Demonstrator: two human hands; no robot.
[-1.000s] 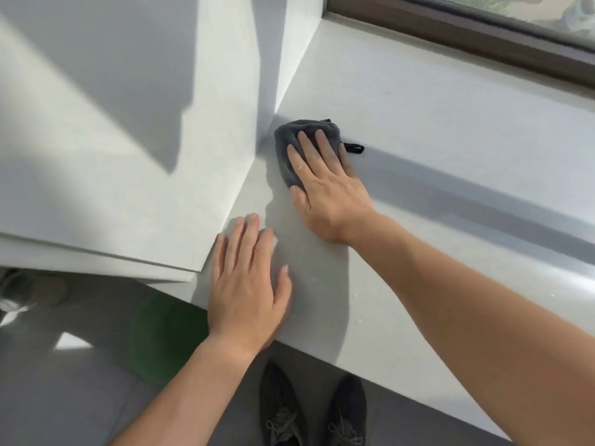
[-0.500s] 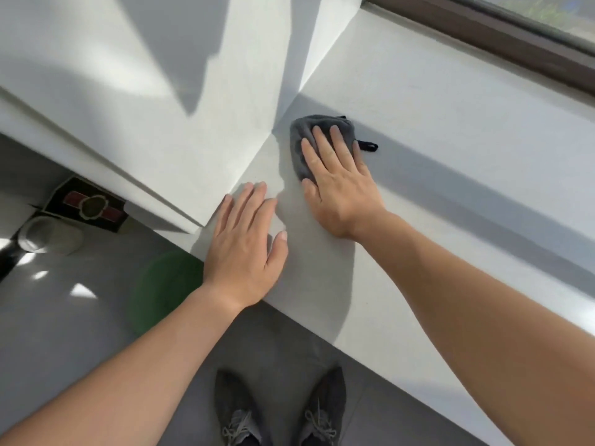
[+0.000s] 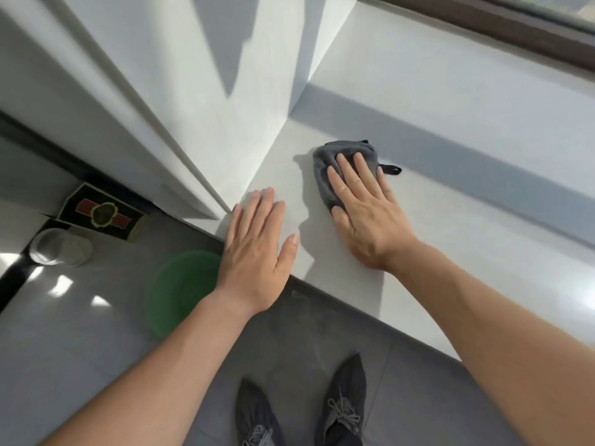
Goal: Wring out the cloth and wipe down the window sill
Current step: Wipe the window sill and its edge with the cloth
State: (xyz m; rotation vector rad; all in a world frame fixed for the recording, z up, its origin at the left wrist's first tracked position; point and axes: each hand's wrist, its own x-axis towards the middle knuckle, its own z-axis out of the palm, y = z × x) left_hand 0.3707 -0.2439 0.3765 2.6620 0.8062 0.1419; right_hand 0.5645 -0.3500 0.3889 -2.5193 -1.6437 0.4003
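Down by the person's dark shoes on the grey floor sits a round green basin, half tucked under the edge of the window sill; I cannot tell whether it holds water. Above it the left hand lies flat on the sill's near corner, fingers straight and together. Its grip is released and holds nothing, and it looks to be a brace. Just beyond, the right hand presses palm-down on the dark grey cloth. The fingers lie straight over the cloth rather than curled round it, so that grip is released too and only pushes.

The cloth is bunched under the fingers on the sill's lower step, near the corner where the white wall meets it. A small black loop pokes out to its right.

I'd say the wringing is done and the wiping is in hand, at the left end. The next move calls for sliding the cloth rightward along the sill under steady pressure. After that it goes up over the shaded step toward the brown window frame.
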